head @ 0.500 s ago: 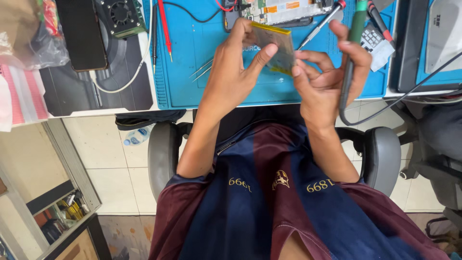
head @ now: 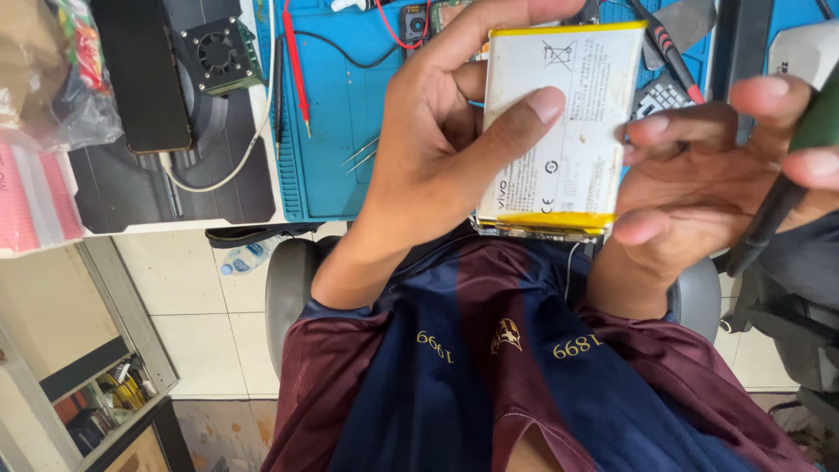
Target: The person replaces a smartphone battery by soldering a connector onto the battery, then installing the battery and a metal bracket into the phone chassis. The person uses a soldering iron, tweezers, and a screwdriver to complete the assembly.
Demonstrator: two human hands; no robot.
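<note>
A flat white phone battery (head: 568, 131) with yellow bands along its top and bottom edges is held up over my lap, its printed face toward me. My left hand (head: 428, 149) grips it from the left, thumb pressed on the face and fingers behind. My right hand (head: 699, 175) touches the battery's right edge with its fingertips. That hand also holds a screwdriver (head: 808, 131) with a green handle between thumb and forefinger, its dark lower part running down past the palm.
A blue work mat (head: 341, 114) on the desk carries red probe leads (head: 295, 70), tweezers (head: 360, 156) and circuit parts. A black box (head: 144, 74) and a small fan (head: 217, 52) lie to the left. A water bottle (head: 245, 256) lies on the tiled floor by my chair (head: 288, 288).
Both hands have lifted the battery off the mat area and nearer to me. It has turned so its full printed face shows.
</note>
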